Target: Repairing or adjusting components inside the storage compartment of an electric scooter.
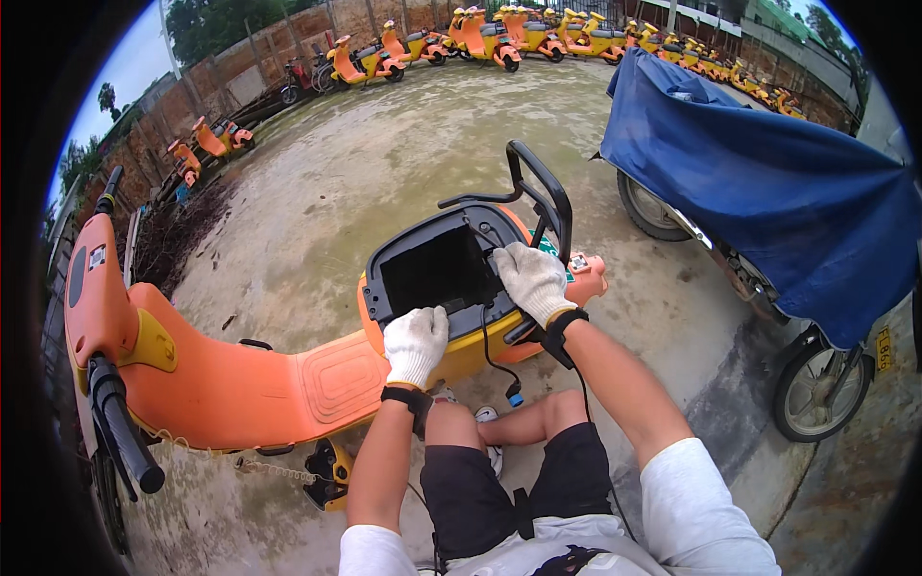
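An orange and yellow electric scooter [248, 389] stands across in front of me, its handlebar to the left. Its under-seat compartment is uncovered: a grey rim [377, 300] surrounds a deep black opening [437, 274]. My left hand [416, 344], in a white knit glove, is closed at the near rim, fingers curled over it. At the opening's right side, my right hand [531, 278], gloved alike, has its fingers bent together; what they grip is hidden. Between my hands a black cable [487, 344] hangs down outside, ending in a blue-tipped connector [515, 396].
A black tubular rack [557, 197] rises behind the compartment. On the ground by the scooter lies a yellow and black helmet [329, 474], near a coiled cord [274, 468]. A vehicle under a blue cover [749, 182] stands at right. Several similar scooters [480, 36] line the far wall.
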### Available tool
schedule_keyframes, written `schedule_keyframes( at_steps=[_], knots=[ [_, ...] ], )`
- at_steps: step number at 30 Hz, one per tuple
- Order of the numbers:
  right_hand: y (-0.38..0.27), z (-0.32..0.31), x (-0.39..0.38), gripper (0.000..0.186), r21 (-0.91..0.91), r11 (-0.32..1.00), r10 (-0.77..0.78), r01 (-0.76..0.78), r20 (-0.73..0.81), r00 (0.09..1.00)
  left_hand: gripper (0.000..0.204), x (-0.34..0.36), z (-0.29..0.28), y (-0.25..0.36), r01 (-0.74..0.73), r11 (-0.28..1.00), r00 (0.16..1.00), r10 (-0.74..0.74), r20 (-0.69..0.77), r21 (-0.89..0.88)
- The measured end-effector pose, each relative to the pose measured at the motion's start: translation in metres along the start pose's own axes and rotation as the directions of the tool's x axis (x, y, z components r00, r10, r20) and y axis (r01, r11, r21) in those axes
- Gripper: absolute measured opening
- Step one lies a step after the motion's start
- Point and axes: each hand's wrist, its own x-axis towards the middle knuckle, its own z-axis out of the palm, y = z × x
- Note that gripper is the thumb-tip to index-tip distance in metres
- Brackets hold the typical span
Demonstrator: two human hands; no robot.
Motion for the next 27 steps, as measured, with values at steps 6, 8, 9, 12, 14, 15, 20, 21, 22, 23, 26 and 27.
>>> schedule_keyframes(
  at_steps=[6,8,9,12,14,15,20,21,22,23,26,27],
  knots=[
    [0.009,-0.004,0.039,0.047,0.278,0.894,0.315,-0.351,0.167,0.934,0.043,0.002,0.001,-0.001,0.019,1.000,1.000,-0.019,0.018,0.024],
    [0.013,-0.005,0.041,0.045,0.250,0.926,0.244,-0.284,0.179,0.953,0.043,0.002,0.001,-0.001,0.026,0.999,0.999,-0.027,0.021,0.025],
    [0.014,-0.005,0.041,0.045,0.228,0.932,0.247,-0.284,0.176,0.953,0.043,0.002,0.002,-0.001,0.029,0.999,1.000,-0.029,0.010,0.020],
    [0.009,-0.009,0.037,0.044,0.289,0.884,0.310,-0.367,0.226,0.924,0.043,0.001,0.002,-0.001,0.033,0.999,0.999,-0.033,-0.015,0.018],
    [0.003,-0.013,0.033,0.044,0.346,0.846,0.334,-0.406,0.249,0.909,0.044,0.001,0.001,0.000,0.041,0.999,0.999,-0.040,-0.021,0.026],
    [0.000,-0.015,0.032,0.044,0.362,0.841,0.332,-0.402,0.242,0.912,0.044,0.001,0.001,0.000,0.043,0.999,0.999,-0.042,-0.013,0.028],
    [-0.009,-0.019,0.035,0.044,0.360,0.795,0.396,-0.488,0.301,0.868,0.046,0.001,0.001,0.001,0.052,0.998,0.998,-0.052,-0.020,0.022],
    [-0.010,-0.019,0.037,0.042,0.353,0.796,0.392,-0.492,0.319,0.863,0.046,0.000,0.001,0.000,0.054,0.998,0.998,-0.054,-0.019,0.027],
    [-0.011,-0.018,0.040,0.041,0.334,0.788,0.411,-0.517,0.340,0.846,0.046,0.001,0.002,0.000,0.056,0.998,0.998,-0.055,-0.018,0.032],
    [-0.011,-0.017,0.042,0.040,0.317,0.784,0.419,-0.533,0.362,0.833,0.046,0.001,0.002,0.001,0.055,0.998,0.998,-0.055,-0.016,0.036],
    [-0.010,-0.013,0.049,0.040,0.280,0.774,0.439,-0.567,0.409,0.800,0.046,0.001,0.003,0.000,0.050,0.999,0.998,-0.049,-0.034,0.023],
    [-0.008,-0.012,0.051,0.041,0.269,0.767,0.438,-0.583,0.446,0.781,0.046,0.001,0.004,0.000,0.050,0.998,0.998,-0.049,-0.034,0.026]
  ],
)
